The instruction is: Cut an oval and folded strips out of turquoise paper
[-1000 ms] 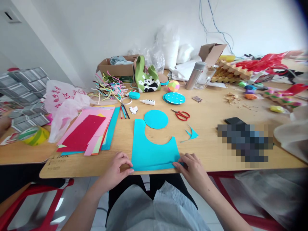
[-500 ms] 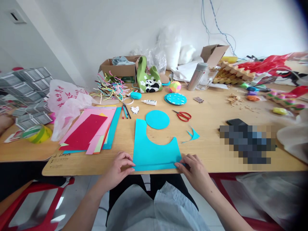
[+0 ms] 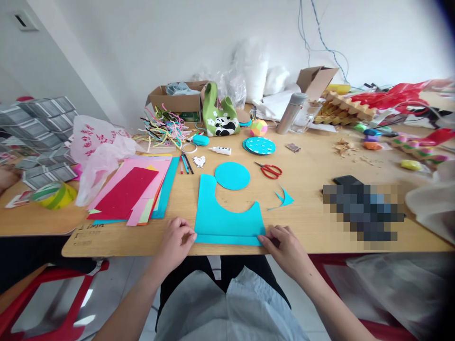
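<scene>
A turquoise paper sheet (image 3: 223,219) with a round cut-out lies at the near edge of the wooden table (image 3: 313,222). Its near edge is folded up into a narrow strip. My left hand (image 3: 177,241) pinches the strip's left corner. At the strip's right corner my right hand (image 3: 284,244) pinches the fold. Beyond the sheet lies the cut-out turquoise circle (image 3: 232,175), and small turquoise scraps (image 3: 283,198) rest to the right.
Red scissors (image 3: 268,170), a glue bottle (image 3: 220,150), pens (image 3: 185,164) and a stack of coloured paper (image 3: 135,192) lie further back. A dotted blue disc (image 3: 259,146), panda bag (image 3: 218,116), steel bottle (image 3: 291,113) and cardboard boxes stand behind. A black phone (image 3: 346,180) lies right.
Both hands have slid slightly away from me along the sheet, and the folded strip at the near edge is now pressed flatter and sits further onto the table.
</scene>
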Available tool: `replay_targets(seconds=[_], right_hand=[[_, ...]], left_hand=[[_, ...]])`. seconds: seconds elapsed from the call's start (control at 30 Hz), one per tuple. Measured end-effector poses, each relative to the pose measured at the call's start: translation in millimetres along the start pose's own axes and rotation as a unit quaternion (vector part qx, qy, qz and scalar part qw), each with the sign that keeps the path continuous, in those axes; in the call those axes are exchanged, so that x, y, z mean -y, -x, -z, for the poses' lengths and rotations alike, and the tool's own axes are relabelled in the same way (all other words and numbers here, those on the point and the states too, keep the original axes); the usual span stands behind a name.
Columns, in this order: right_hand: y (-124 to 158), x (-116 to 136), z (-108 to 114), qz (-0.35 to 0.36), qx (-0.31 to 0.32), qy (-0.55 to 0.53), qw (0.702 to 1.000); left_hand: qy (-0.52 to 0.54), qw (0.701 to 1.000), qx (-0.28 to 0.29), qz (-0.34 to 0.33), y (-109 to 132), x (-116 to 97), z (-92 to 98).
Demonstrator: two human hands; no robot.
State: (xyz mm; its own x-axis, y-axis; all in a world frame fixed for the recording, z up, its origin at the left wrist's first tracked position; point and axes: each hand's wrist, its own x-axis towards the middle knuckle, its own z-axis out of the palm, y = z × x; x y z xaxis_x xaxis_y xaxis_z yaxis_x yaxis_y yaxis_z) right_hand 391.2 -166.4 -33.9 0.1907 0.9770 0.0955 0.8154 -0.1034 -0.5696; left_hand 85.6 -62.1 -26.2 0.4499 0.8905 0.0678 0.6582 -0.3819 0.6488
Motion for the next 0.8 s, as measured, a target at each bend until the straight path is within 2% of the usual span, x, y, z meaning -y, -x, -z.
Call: replay_targets(seconds=[0.27, 0.6, 0.8], right_hand=[[-6, 0, -3, -0.028, -0.011, 0.017, 0.999], [-7, 0, -3, 0.017, -0.014, 0.095, 0.995], [-8, 1, -5, -0.007, -0.015, 0.106, 0.994]], left_hand=[[0.009, 0.999, -0.024, 0.033, -6, 3, -3.4], [-0.017, 0.998, -0.044, 0.041, -12, 2, -4.0], [-0.006, 0.998, -0.036, 0.057, -12, 2, -2.7]])
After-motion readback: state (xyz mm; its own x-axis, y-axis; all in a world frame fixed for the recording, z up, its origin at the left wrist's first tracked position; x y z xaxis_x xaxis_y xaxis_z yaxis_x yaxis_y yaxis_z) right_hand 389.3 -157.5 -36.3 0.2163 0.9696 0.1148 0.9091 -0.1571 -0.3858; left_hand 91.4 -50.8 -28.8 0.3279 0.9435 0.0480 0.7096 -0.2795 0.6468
